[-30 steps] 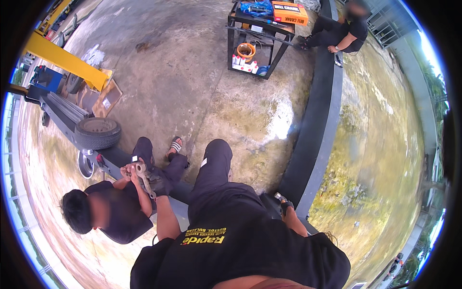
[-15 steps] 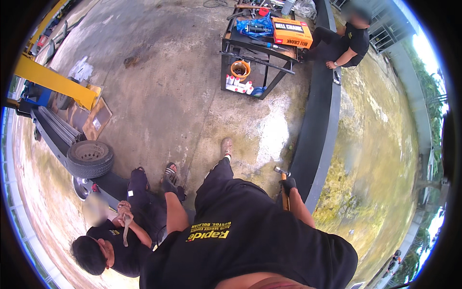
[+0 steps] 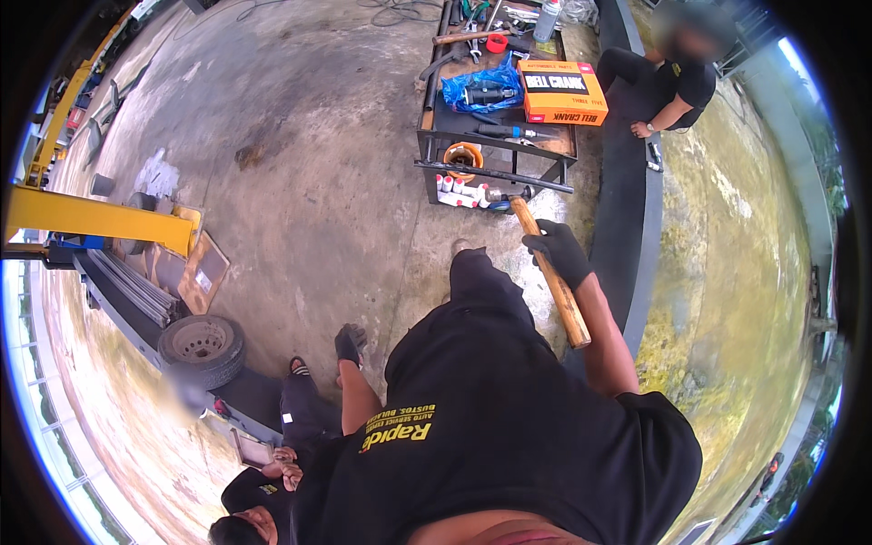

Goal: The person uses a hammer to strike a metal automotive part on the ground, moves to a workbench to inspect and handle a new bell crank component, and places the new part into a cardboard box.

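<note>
My right hand (image 3: 558,252), in a dark glove, is wrapped round the wooden handle (image 3: 556,289) of a hammer. Its metal head (image 3: 510,194) points away from me, overlapping the lower front of a black tool cart in the view. My left hand (image 3: 351,343), also gloved, hangs low at my left side with nothing visible in it; its fingers look loosely apart. Ahead, the cart (image 3: 495,169) carries an orange box (image 3: 563,91), a blue plastic bag (image 3: 484,88) with a dark metal part, and a blue-and-black tool (image 3: 507,132).
White bottles (image 3: 460,193) and an orange bucket (image 3: 463,160) stand on the cart's lower shelf. A person (image 3: 683,86) sits on the dark raised rail (image 3: 620,236) at right. Left are another person (image 3: 263,490), a wheel (image 3: 202,350) and a yellow lift arm (image 3: 100,218).
My right hand has raised the hammer forward, up from beside my hip. The cart appears nearer. The person at left now sits lower in the view.
</note>
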The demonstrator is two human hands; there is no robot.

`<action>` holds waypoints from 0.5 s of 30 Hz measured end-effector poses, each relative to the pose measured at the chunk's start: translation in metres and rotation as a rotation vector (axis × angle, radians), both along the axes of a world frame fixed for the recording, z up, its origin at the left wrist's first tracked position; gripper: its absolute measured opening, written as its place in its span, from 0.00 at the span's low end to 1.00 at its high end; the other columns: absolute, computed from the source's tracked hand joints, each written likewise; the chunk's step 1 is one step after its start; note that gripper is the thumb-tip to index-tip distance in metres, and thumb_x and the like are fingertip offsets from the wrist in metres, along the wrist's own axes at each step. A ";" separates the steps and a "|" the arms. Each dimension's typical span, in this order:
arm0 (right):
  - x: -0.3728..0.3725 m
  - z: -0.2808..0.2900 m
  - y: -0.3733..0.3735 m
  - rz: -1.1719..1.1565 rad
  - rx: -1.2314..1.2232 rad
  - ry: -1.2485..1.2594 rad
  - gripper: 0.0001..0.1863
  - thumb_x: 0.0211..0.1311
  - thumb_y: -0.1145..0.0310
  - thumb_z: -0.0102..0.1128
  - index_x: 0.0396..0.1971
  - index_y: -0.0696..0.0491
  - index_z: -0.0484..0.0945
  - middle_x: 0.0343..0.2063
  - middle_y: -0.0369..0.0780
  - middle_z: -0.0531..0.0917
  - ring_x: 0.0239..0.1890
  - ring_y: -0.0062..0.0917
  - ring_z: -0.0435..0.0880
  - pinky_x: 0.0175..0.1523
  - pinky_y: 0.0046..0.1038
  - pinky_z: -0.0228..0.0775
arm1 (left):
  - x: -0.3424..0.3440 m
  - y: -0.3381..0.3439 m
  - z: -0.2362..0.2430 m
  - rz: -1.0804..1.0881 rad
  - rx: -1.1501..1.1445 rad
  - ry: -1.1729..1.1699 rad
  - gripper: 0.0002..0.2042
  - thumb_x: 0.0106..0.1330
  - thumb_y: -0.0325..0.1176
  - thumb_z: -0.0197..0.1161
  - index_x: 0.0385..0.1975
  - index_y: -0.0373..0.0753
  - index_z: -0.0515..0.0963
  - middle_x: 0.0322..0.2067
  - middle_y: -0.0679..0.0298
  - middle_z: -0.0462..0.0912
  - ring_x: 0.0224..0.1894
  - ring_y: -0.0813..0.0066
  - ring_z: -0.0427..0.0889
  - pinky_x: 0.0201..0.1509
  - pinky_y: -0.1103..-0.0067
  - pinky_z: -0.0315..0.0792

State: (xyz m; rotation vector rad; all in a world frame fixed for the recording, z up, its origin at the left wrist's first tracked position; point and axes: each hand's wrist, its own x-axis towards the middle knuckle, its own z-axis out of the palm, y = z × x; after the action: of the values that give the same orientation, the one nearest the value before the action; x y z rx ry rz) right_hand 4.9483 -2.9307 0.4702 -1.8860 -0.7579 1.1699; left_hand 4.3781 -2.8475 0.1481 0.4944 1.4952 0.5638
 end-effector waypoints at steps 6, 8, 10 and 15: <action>0.061 -0.018 0.205 -0.134 0.344 -0.108 0.20 0.60 0.63 0.71 0.42 0.65 0.83 0.24 0.44 0.84 0.27 0.28 0.85 0.36 0.35 0.77 | 0.031 0.037 0.008 0.113 -0.060 0.094 0.30 0.77 0.51 0.49 0.64 0.27 0.70 0.54 0.39 0.82 0.50 0.47 0.85 0.55 0.60 0.81; 0.099 -0.075 0.275 -0.280 0.386 -0.317 0.19 0.59 0.62 0.71 0.40 0.64 0.82 0.25 0.46 0.85 0.28 0.30 0.85 0.36 0.36 0.76 | 0.067 0.046 0.017 0.113 -0.120 0.105 0.30 0.77 0.51 0.48 0.64 0.27 0.70 0.54 0.40 0.83 0.49 0.48 0.86 0.53 0.60 0.82; 0.125 -0.106 0.335 -0.452 0.351 -0.455 0.18 0.59 0.63 0.72 0.38 0.63 0.82 0.26 0.46 0.86 0.28 0.32 0.86 0.35 0.36 0.75 | 0.093 0.054 0.040 0.129 -0.159 0.102 0.30 0.78 0.50 0.47 0.65 0.28 0.70 0.54 0.40 0.83 0.48 0.48 0.86 0.52 0.60 0.82; 0.107 -0.125 0.451 -0.551 0.138 -0.568 0.24 0.60 0.54 0.67 0.39 0.64 0.79 0.34 0.58 0.87 0.41 0.51 0.89 0.47 0.48 0.79 | 0.090 0.052 0.039 0.223 -0.120 0.124 0.30 0.77 0.50 0.48 0.66 0.30 0.71 0.55 0.43 0.83 0.51 0.49 0.85 0.57 0.60 0.80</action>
State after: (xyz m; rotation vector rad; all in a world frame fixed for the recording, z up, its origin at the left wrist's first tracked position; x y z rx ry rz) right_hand 5.0551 -2.4801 0.3457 -2.1366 -0.5284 0.2338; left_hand 4.4685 -2.7950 0.1871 0.2743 1.7042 0.6219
